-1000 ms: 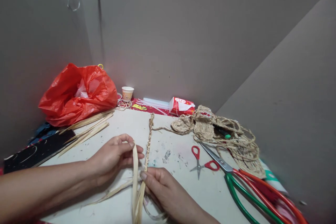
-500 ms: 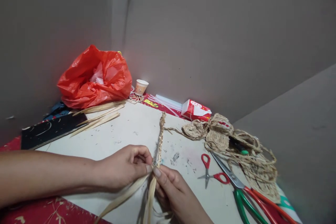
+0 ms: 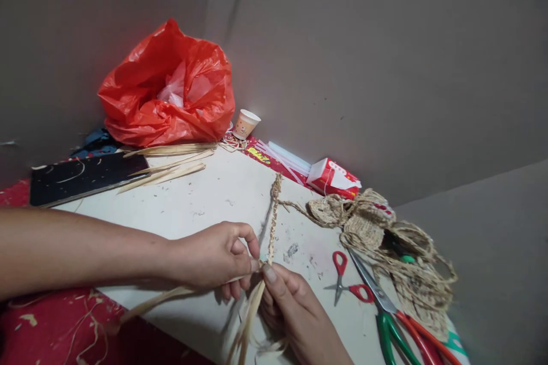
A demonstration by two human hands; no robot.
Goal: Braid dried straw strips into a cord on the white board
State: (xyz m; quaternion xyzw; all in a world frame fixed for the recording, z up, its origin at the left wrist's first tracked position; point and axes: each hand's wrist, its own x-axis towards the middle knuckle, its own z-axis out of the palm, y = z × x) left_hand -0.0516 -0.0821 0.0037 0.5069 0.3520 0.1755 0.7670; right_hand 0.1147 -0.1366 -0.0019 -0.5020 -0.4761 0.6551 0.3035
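A thin braid of pale plant fibre (image 3: 274,222) runs away from me over the white board (image 3: 205,211). My right hand (image 3: 297,313) pinches its near end between thumb and fingers. Loose flat strands (image 3: 250,319) hang down from that point. Close against it, my left hand (image 3: 218,256) has thumb and fingertips closed on a fibre strand (image 3: 160,299), whose tail trails to the lower left. The fingertips of both hands nearly touch, and the exact crossing of the strands is hidden. Small red-handled scissors (image 3: 340,282) lie to the right of my right hand.
Large shears (image 3: 385,302) and woven cord pieces (image 3: 368,222) lie at the right. At the back are a red plastic bag (image 3: 128,108), a paper cup (image 3: 246,124) and a tissue pack (image 3: 336,177). Spare strips (image 3: 171,177) rest partly over a black board (image 3: 85,179) on the left.
The strand in my left hand has swung out further to the left. My right hand keeps its pinch on the braid. The camera view has shifted and tilted slightly.
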